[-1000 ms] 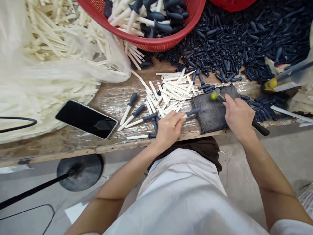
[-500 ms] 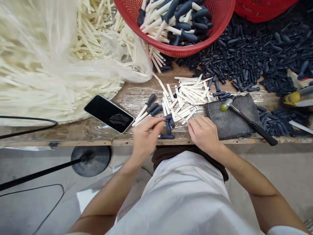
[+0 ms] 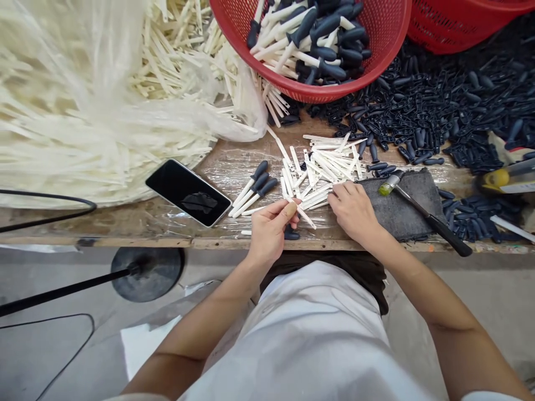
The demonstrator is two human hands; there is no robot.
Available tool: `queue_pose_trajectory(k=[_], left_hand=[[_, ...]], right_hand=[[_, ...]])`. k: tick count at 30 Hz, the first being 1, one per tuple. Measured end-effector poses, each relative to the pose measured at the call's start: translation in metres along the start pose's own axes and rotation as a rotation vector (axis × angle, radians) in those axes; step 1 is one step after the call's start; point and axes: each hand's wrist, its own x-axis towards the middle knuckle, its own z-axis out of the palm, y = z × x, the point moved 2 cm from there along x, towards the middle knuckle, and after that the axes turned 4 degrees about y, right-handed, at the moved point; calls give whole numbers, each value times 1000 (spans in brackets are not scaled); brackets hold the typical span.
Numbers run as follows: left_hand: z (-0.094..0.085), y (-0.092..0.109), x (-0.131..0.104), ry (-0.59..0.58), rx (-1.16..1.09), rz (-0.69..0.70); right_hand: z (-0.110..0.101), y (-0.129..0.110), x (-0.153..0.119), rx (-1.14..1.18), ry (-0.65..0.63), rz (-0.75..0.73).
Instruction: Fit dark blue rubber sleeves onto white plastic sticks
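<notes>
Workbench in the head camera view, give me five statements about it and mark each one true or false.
1. The left hand holds a white strip. True.
2. The right hand grips the hammer. False: the right hand is at the pile of white strips, and the hammer is apart from it.
3. The hammer rests partly on the dark pad. True.
4. The phone stands inside the red basket. False: the phone lies flat on the bench.
5. The red basket holds white pieces with dark handles. True.
</notes>
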Motion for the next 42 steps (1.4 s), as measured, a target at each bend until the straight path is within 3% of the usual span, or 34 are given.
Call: queue_pose_trajectory(k=[4,8,11,15,23,34,42], left_hand=[[2,-5,-2,-28,50,10],[21,-10,-6,-184,46,-49],[36,-13,-11,-275,1,-112],[46,-14,-16,-306,-8,-109],[50,-10,-19,-312,83,-26],[52,-12,-22,-275,97,-31],[52,-11,-22,-299,157,-10]], right_hand=[[-19,-3,-12,439,94,157],[-35,-11,-26,847,118,272],[-38,-15,-34,780,233,268],[-39,-16,-45,668,348,258],[-34,-6,-56,989,213,493],[-41,-7,-57,909,255,374],[-42,-18,-61,577,398,148]])
